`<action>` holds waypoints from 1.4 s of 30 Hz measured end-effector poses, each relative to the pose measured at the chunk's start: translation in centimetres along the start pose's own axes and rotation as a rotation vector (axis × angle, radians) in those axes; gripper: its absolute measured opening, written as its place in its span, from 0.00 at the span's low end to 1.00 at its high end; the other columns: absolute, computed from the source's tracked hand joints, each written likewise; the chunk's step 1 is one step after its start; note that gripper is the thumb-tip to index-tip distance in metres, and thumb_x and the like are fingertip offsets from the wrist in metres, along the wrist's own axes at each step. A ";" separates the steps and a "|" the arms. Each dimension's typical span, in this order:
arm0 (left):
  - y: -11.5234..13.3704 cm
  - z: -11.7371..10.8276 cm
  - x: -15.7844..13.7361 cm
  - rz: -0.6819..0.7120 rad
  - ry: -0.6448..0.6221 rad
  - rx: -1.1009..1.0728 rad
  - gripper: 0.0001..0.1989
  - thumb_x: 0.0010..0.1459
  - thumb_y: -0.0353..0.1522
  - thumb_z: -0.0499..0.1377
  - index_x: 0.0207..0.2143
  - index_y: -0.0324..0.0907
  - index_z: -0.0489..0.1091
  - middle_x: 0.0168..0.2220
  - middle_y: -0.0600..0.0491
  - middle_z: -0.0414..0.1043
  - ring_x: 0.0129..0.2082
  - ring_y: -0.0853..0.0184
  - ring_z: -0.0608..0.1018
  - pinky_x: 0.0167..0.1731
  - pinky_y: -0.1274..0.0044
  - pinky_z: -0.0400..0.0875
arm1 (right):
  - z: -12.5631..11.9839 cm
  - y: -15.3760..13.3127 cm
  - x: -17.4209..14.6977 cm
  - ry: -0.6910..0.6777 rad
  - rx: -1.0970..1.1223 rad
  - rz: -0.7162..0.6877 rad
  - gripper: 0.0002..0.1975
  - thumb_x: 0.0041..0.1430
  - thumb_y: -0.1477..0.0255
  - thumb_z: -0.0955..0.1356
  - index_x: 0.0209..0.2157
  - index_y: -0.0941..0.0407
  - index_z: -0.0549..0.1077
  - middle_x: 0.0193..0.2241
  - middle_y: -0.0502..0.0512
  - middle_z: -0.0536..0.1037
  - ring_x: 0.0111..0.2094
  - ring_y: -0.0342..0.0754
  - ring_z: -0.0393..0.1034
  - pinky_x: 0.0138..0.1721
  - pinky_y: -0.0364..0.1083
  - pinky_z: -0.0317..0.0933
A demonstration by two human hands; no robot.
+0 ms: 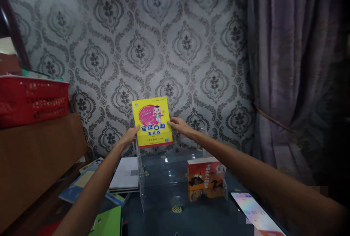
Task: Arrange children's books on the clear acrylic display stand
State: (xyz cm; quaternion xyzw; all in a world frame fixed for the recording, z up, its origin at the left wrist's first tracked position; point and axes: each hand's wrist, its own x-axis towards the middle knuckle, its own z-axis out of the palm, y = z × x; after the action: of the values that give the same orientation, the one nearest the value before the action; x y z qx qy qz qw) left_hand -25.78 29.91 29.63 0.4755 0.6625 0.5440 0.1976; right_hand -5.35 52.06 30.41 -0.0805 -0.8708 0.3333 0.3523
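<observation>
Both my hands hold a yellow workbook [153, 121] upright by its side edges, its cover with a pink patch and a cartoon figure facing me. My left hand [129, 137] is closed on the left edge, and my right hand [180, 126] pinches the right edge. The workbook is at the upper back left part of a clear acrylic book rack [164, 196]; whether it rests on the rack I cannot tell. Lower down, at the rack's front right, stands a red and orange book [206, 179] with animals on its cover.
White notebooks [125, 173] lie left of the rack, near blue booklets [72, 188] and a green book [108, 223]. A lit phone [255, 212] lies at right. At far left, a red basket [35, 97] sits on a cardboard box [43, 152]. Patterned wall and curtain [281, 64] stand behind.
</observation>
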 end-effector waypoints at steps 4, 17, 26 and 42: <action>-0.2 0.1 -0.1 0.010 -0.007 -0.010 0.42 0.44 0.66 0.56 0.40 0.38 0.79 0.42 0.42 0.82 0.44 0.49 0.79 0.37 0.67 0.66 | 0.1 -0.4 -0.4 0.006 0.145 0.026 0.23 0.60 0.52 0.64 0.38 0.59 0.74 0.38 0.61 0.82 0.36 0.51 0.76 0.31 0.45 0.68; 0.1 0.0 -0.7 0.015 -0.033 -0.019 0.42 0.46 0.65 0.55 0.44 0.39 0.78 0.46 0.42 0.81 0.48 0.49 0.77 0.43 0.64 0.68 | 0.2 -1.7 -1.2 0.035 0.224 -0.012 0.17 0.55 0.57 0.67 0.32 0.58 0.76 0.32 0.57 0.82 0.37 0.53 0.76 0.35 0.47 0.68; 0.2 -0.5 -0.8 0.021 -0.033 -0.045 0.41 0.45 0.64 0.58 0.45 0.39 0.77 0.49 0.42 0.79 0.52 0.48 0.75 0.45 0.63 0.68 | 0.4 -2.0 -1.4 0.066 0.180 -0.017 0.15 0.56 0.63 0.65 0.34 0.59 0.77 0.35 0.58 0.82 0.37 0.54 0.76 0.37 0.48 0.69; 0.0 -1.3 -1.3 0.046 0.018 -0.150 0.31 0.52 0.55 0.63 0.48 0.43 0.73 0.53 0.45 0.75 0.54 0.54 0.73 0.46 0.67 0.69 | 0.4 -1.6 -2.2 0.258 0.075 0.050 0.11 0.53 0.69 0.66 0.35 0.58 0.77 0.36 0.58 0.83 0.40 0.55 0.77 0.46 0.52 0.70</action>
State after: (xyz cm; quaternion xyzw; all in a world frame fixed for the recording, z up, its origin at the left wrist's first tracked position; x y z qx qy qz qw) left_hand -26.16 28.11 29.67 0.4694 0.6107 0.6006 0.2143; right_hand -3.83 49.83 29.96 -0.1312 -0.8029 0.3612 0.4558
